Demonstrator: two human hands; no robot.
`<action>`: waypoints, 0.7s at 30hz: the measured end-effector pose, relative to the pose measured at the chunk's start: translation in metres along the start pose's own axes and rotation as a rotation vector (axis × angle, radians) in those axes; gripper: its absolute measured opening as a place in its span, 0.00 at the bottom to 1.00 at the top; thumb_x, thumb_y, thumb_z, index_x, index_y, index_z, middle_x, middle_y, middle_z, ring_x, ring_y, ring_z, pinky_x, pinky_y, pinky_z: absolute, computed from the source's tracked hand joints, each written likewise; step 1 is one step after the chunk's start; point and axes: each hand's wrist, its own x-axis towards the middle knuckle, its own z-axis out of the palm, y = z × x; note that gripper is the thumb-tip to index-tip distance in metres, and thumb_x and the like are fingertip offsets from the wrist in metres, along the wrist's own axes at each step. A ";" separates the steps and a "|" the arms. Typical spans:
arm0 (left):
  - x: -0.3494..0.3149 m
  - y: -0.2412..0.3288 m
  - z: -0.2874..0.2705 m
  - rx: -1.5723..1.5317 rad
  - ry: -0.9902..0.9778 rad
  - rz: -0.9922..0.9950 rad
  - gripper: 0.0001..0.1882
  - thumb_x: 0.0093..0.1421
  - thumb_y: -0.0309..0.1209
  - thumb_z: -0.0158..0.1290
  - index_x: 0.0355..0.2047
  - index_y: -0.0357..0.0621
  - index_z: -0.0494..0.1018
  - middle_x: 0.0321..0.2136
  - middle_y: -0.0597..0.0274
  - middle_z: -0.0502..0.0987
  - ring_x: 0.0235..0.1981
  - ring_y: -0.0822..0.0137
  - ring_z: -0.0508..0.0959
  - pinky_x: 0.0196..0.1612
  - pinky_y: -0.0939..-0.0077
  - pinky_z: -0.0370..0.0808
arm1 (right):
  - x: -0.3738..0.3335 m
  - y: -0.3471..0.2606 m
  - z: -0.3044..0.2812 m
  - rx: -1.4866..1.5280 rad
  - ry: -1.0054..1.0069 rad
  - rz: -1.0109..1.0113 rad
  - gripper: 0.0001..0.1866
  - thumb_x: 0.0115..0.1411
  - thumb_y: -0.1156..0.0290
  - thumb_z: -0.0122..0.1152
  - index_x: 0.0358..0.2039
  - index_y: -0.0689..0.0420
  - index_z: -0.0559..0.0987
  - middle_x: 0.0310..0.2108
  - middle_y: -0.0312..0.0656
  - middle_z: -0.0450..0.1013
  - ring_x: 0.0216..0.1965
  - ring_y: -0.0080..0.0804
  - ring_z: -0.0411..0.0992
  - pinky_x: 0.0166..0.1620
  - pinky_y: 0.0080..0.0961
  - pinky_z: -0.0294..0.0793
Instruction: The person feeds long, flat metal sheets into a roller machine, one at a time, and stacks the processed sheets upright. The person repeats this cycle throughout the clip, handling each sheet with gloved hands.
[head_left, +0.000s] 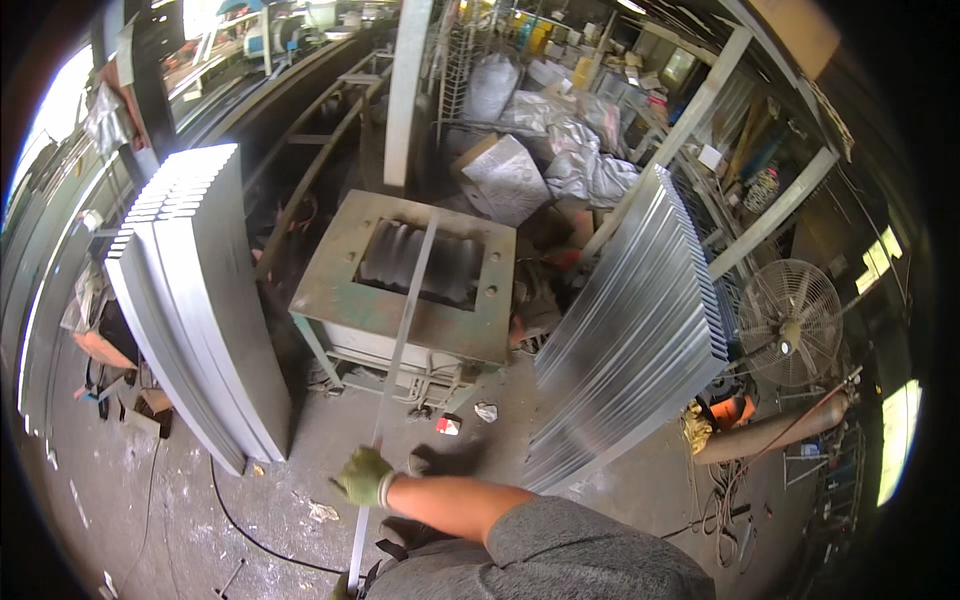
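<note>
While the gloved right hand (365, 478) is closed around a long metal strip (404, 325), with one finger pointing outward, the left hand (342, 590) shows only a bit of glove at the lower edge of the head view, beside the near end of the strip, so I cannot tell how firmly it grips. The strip reaches from the person across the green machine (335, 250), and its far part lies over the rectangular opening; whether it touches the dark ribbed rollers (385, 248), I cannot tell. I judge that the work on this one piece is in progress, not finished. On the left stands a stack of bright profiles (212, 300), on the right another stack of profiles (630, 330); which one is done and which one is left, the view does not make sure. As for containers, the machine is like an open box holding the rollers. Behind it are a silvery carton (503, 178) and pale sacks (560, 115), whose contents are hidden. Near its foot lies a small red-and-white pack (448, 426); its inside is not visible.
</note>
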 end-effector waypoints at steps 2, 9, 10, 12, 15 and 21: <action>0.039 0.052 -0.008 0.061 0.099 0.110 0.26 0.66 0.32 0.55 0.66 0.54 0.76 0.44 0.34 0.85 0.48 0.31 0.85 0.47 0.42 0.83 | 0.024 0.056 -0.021 -0.054 0.056 0.035 0.32 0.76 0.49 0.50 0.17 0.49 0.85 0.20 0.42 0.82 0.25 0.46 0.80 0.46 0.48 0.76; 0.105 0.172 -0.037 0.085 0.177 0.238 0.27 0.58 0.33 0.58 0.58 0.37 0.78 0.37 0.34 0.85 0.37 0.36 0.87 0.40 0.44 0.81 | 0.075 0.180 -0.086 -0.064 0.102 0.053 0.31 0.75 0.48 0.51 0.20 0.50 0.86 0.21 0.45 0.81 0.28 0.49 0.81 0.45 0.49 0.76; 0.104 0.163 -0.032 0.110 0.173 0.196 0.25 0.59 0.33 0.57 0.57 0.39 0.78 0.35 0.35 0.85 0.37 0.37 0.87 0.40 0.44 0.81 | 0.074 0.173 -0.079 -0.078 0.102 0.043 0.31 0.75 0.48 0.51 0.19 0.50 0.86 0.21 0.45 0.81 0.27 0.48 0.81 0.43 0.49 0.77; 0.089 0.124 -0.018 0.127 0.229 0.199 0.23 0.60 0.33 0.56 0.56 0.42 0.79 0.33 0.37 0.85 0.36 0.38 0.87 0.39 0.45 0.82 | 0.057 0.142 -0.054 -0.028 0.120 0.025 0.29 0.74 0.50 0.54 0.17 0.48 0.84 0.20 0.44 0.80 0.26 0.47 0.80 0.40 0.51 0.76; 0.060 0.061 0.002 0.017 0.098 0.131 0.33 0.65 0.45 0.72 0.60 0.31 0.78 0.44 0.49 0.89 0.43 0.51 0.87 0.44 0.55 0.82 | 0.022 0.075 -0.010 -0.034 0.013 -0.044 0.27 0.75 0.51 0.54 0.21 0.49 0.85 0.21 0.42 0.81 0.25 0.44 0.76 0.42 0.51 0.70; 0.049 0.032 0.017 0.028 -0.112 -0.111 0.37 0.66 0.45 0.71 0.65 0.29 0.73 0.49 0.44 0.87 0.50 0.46 0.85 0.49 0.52 0.82 | -0.024 0.019 0.026 0.165 0.050 -0.176 0.27 0.74 0.50 0.58 0.19 0.50 0.84 0.19 0.38 0.78 0.27 0.42 0.76 0.47 0.44 0.73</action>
